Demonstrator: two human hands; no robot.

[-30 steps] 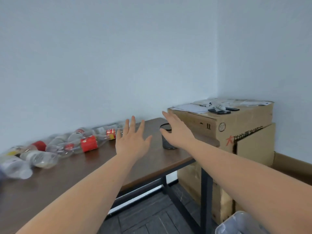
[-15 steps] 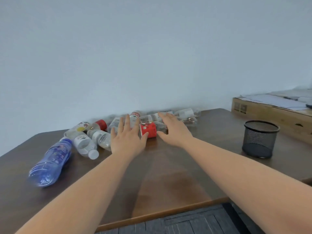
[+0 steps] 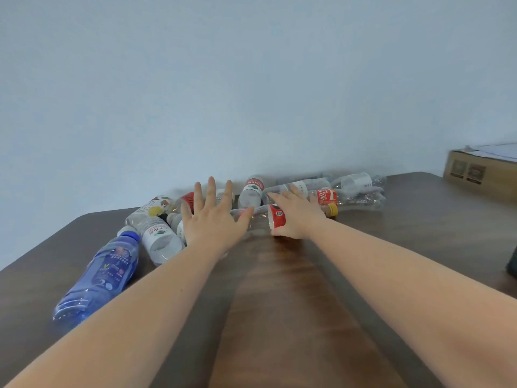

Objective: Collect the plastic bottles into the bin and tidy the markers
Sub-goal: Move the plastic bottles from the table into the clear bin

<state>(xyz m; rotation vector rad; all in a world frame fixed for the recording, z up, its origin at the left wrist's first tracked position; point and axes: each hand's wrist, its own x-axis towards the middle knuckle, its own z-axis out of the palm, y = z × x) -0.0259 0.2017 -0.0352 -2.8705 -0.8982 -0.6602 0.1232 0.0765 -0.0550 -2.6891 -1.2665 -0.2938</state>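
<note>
Right now I have both hands out over the bench [image 3: 279, 317]: my left hand [image 3: 211, 222] is spread flat with fingers fanned, palm down, hovering over or resting on the near edge of the bottle pile, gripping nothing that I can see. My right hand [image 3: 296, 217] is curling round a clear bottle with a red label [image 3: 275, 217]; the fingers lie over the far side, but I cannot tell whether they have closed on it. Just past my fingers lie the other plastic bottles [image 3: 349, 189], all on their sides in a loose row along the wall edge of the bench, most of them clear and empty-looking with red or white labels, some crumpled. To my left, a little apart from that cluster, a blue bottle [image 3: 102, 274] lies with its cap pointing away from me. At the far right stands a cardboard box [image 3: 475, 176]. I judge the task barely begun: every bottle I can see is on the bench, and no bin or markers show in view.
</note>
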